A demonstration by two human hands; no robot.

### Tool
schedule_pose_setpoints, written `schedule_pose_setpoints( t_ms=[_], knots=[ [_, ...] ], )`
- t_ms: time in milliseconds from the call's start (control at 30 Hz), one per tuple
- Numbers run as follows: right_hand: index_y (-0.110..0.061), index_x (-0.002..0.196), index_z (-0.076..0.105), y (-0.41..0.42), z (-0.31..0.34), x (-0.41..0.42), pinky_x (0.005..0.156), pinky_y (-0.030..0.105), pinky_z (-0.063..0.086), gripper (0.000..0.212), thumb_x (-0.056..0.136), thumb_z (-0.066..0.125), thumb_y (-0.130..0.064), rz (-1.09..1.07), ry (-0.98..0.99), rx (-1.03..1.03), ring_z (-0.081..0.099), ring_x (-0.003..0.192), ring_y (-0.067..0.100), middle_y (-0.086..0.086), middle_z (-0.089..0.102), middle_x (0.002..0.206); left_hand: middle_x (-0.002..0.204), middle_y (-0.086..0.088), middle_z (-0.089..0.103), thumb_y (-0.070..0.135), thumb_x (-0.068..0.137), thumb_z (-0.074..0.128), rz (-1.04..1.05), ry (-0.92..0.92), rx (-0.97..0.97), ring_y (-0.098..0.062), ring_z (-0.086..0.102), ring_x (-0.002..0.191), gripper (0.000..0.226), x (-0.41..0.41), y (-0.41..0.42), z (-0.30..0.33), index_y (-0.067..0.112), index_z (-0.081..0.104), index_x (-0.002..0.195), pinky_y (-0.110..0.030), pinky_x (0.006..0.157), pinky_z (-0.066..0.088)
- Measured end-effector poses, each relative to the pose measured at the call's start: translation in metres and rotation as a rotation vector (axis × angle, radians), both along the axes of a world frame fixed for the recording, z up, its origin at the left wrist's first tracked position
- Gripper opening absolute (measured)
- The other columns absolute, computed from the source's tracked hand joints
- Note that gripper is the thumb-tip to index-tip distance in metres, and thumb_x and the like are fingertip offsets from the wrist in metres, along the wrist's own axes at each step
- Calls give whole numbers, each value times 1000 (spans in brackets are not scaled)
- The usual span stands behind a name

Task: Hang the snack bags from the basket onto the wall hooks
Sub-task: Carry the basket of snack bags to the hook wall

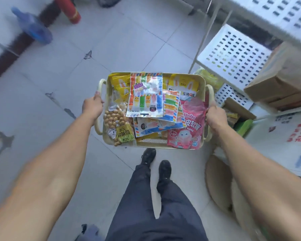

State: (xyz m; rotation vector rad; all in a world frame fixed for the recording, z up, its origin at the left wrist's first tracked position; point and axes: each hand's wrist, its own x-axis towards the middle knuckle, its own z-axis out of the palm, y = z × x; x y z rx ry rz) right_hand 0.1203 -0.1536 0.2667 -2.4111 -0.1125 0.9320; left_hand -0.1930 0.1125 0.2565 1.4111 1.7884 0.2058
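Basket of snack bags carried in both hands above a tiled floor.

White perforated shelves (233,54) and stacked cardboard boxes (281,79) stand to the right, a red cylinder (69,9) and a blurred blue object (33,26) far to the left; the tiled floor (111,40) lies below, with the person's dark shoes (164,169) beneath the basket. Both arms reach forward: the left hand (92,106) has its fingers curled round the left handle, the right hand (215,117) grips the right one. The cream basket (153,142) is held level and heaped with snack bags (146,94): yellow, pencil-striped, a pink fudge pack (188,129), and a clear peanut bag (116,124).
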Motion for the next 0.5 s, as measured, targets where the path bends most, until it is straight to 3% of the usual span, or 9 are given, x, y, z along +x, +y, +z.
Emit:
schedule_pose_setpoints(
  t_ms=[200,300,367,500],
  knots=[
    [-5,102,62,91,69,-40,55,32,39,49,107,29,-41,212,1,71,50,65,18,8,57,84,90,-10,61,53,103,34,230,-44,51,-26,55,80,53,-97,8,61,18,60,74,-41,83,50],
    [-9,104,61,142,96,-78,55,35,44,47,107,28,-44,342,-20,86,50,59,19,8,55,74,83,-7,60,52,103,35,341,-65,80,-22,52,69,53,-154,8,86,16,59,72,-35,74,44],
    [-6,103,64,174,107,-108,57,39,44,52,106,31,-46,376,13,141,48,55,21,8,54,70,82,-7,60,51,104,36,406,-66,100,-24,53,72,53,-194,9,101,15,59,72,-36,76,45],
    [-5,80,58,235,124,-183,49,35,39,58,104,33,-52,492,69,184,45,50,22,10,52,67,91,-12,63,53,103,35,531,-33,131,-28,56,80,55,-283,11,121,16,60,72,-41,86,50]
  ],
)
